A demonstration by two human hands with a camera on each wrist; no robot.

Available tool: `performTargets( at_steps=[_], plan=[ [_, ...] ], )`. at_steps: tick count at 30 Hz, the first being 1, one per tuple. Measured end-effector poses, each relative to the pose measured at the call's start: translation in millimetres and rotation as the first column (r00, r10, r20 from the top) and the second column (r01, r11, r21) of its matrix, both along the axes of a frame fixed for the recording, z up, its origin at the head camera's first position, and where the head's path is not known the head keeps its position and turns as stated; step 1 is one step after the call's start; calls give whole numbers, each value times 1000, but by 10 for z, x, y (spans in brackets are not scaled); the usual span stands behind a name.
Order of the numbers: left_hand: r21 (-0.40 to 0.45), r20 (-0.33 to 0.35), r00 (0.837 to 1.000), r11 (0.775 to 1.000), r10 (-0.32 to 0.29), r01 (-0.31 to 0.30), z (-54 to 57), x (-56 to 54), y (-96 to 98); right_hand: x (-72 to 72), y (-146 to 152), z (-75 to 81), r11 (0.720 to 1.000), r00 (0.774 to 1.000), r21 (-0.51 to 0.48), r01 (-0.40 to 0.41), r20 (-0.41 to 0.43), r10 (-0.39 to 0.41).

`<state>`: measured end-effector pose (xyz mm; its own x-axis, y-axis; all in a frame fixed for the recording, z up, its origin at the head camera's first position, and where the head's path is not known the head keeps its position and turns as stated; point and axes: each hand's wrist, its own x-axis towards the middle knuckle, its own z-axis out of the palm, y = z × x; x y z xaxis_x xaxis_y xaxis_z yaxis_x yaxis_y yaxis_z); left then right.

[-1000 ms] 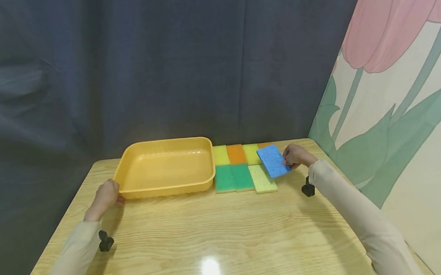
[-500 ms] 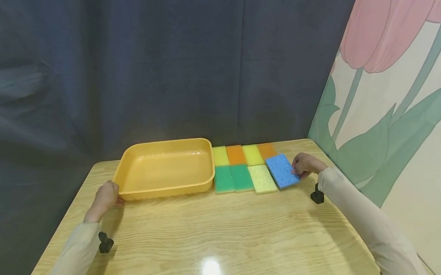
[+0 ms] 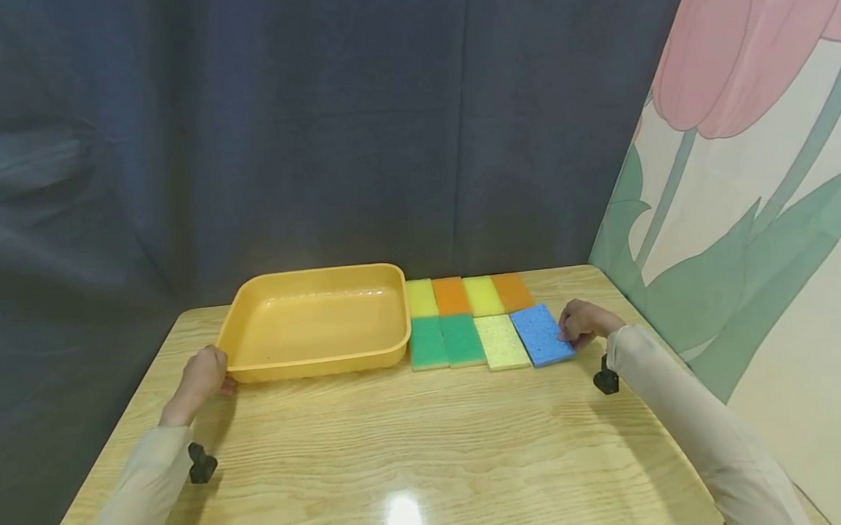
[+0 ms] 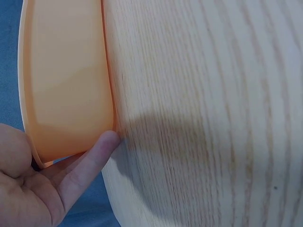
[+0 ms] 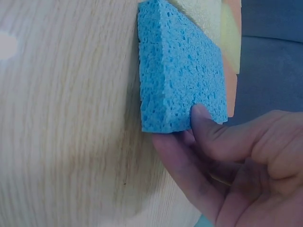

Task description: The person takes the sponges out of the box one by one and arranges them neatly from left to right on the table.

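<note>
My right hand point(image 3: 587, 322) pinches the near right side of a blue sponge point(image 3: 540, 335), thumb on its top face and fingers at its edge. In the right wrist view the sponge point(image 5: 189, 71) shows a porous surface and sits low over the wood. It is at the right end of a front row, beside a pale yellow sponge point(image 3: 501, 343) and two green-topped ones point(image 3: 462, 340). My left hand point(image 3: 199, 382) grips the near left corner of a yellow plastic tray point(image 3: 319, 365). In the left wrist view its fingers point(image 4: 90, 165) lie along the tray's outer wall.
Behind the front row lies another row, with yellow sponges point(image 3: 483, 295) and orange ones point(image 3: 512, 291) alternating. A dark curtain point(image 3: 344, 125) hangs behind the wooden table point(image 3: 400, 436). A wall with painted tulips point(image 3: 759, 279) stands at the right.
My right hand has moved right and toward me, lowering the blue sponge from above the others to the end of the front row. The left hand and tray stay put.
</note>
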<state>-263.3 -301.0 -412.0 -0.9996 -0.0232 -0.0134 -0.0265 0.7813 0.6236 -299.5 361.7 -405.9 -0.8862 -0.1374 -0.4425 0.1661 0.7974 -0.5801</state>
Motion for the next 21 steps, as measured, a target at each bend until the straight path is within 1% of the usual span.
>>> performTargets(
  at_steps=[4,10,13,16,17,19,21],
  plan=[
    [1,9,1000,1000,-2,2,-3,-6,-2,-6,-11,-12,1000,1000,6,1,12,-1],
    [11,9,1000,1000,-19,19,26,14,-8,-23,12,-39,1000,999,-25,-3,34,4],
    [-5,-1,1000,1000,-25,25,28,16,-4,-38,36,-63,998,999,-56,-4,45,7],
    [-27,-1,1000,999,-17,17,24,8,-9,-43,43,-76,997,998,-79,6,56,-2],
    [-31,-1,1000,999,-15,15,24,8,-14,-44,41,-78,997,999,-78,10,53,-6],
    [-12,7,1000,1000,-9,9,21,9,-28,-48,37,-81,998,1000,-61,16,23,-14],
    [13,19,1000,1000,-5,5,23,20,-42,-56,32,-86,999,999,-32,21,-46,-23]
  ],
)
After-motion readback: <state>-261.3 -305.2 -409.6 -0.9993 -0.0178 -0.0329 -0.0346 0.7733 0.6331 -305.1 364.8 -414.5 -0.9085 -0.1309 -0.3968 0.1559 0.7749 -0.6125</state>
